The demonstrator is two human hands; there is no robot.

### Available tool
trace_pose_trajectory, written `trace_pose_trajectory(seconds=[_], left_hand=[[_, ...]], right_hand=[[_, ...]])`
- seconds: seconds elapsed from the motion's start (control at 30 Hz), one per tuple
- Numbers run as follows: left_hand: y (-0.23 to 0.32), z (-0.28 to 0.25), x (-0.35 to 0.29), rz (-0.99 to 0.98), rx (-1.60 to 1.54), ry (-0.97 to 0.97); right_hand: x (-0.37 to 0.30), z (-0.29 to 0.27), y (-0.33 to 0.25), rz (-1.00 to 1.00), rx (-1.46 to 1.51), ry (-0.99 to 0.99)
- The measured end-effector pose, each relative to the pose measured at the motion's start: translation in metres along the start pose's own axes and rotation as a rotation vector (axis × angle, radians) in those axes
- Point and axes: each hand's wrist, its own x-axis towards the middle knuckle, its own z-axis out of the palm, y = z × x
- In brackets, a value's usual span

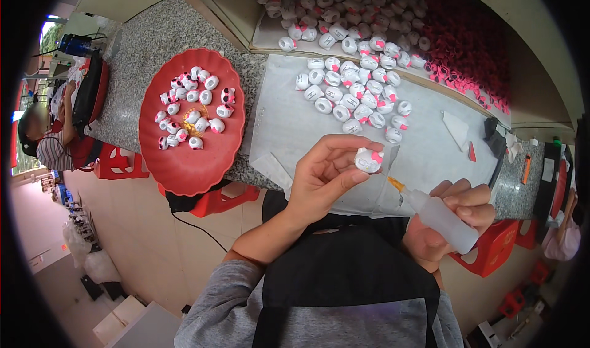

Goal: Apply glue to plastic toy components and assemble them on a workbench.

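My left hand (pixel 322 176) pinches a small white cat-shaped head (pixel 369 160) with a pink bow between thumb and fingertips. In my right hand (pixel 458 210) is a translucent white squeeze bottle (pixel 444 220), tilted so that its amber nozzle tip (pixel 396 184) points up toward the head. A small gap separates the tip from the head. Beyond my hands, several similar white heads (pixel 350 101) lie loose on the white sheet (pixel 276 121). To the left, a red scalloped dish (pixel 184 175) holds several white heads with pink and dark parts.
At the back, a bin holds a heap of white heads (pixel 344 4) beside a pile of pink pieces (pixel 464 47). An orange pen-like stick (pixel 527 169) lies at the right. Red stools (pixel 491 246) stand beneath the counter (pixel 153 28). Another person (pixel 52 142) sits at the far left.
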Motion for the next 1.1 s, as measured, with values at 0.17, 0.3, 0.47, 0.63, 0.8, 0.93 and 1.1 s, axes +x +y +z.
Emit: trace_pose_trajectory(seconds=[0.17, 0.3, 0.47, 0.63, 0.8, 0.93, 1.1], left_hand=[[0.0002, 0.0008, -0.0005, -0.009, 0.039, -0.028], [-0.0014, 0.0003, -0.0003, -0.014, 0.039, -0.039], [-0.0011, -0.0003, -0.0006, -0.021, 0.041, -0.042], [-0.0019, -0.0004, -0.0011, -0.03, 0.04, -0.035], [-0.0021, -0.0014, -0.0011, -0.01, 0.052, -0.038], [-0.0023, 0.0005, -0.0017, -0.029, 0.024, -0.032], [-0.0014, 0.001, -0.0019, -0.044, 0.053, -0.041]], right_hand=[[-0.0003, -0.0006, -0.002, -0.031, 0.013, -0.099], [0.0004, -0.0014, -0.0007, -0.04, 0.003, -0.125], [-0.0002, -0.0011, 0.0009, -0.059, -0.004, -0.142], [-0.0048, 0.0038, 0.0026, -0.06, -0.006, -0.021], [-0.0025, 0.0037, 0.0003, -0.087, -0.024, -0.043], [0.0015, -0.0011, 0.0003, -0.106, -0.017, -0.125], [0.0003, -0.0023, 0.0002, -0.112, -0.011, -0.143]])
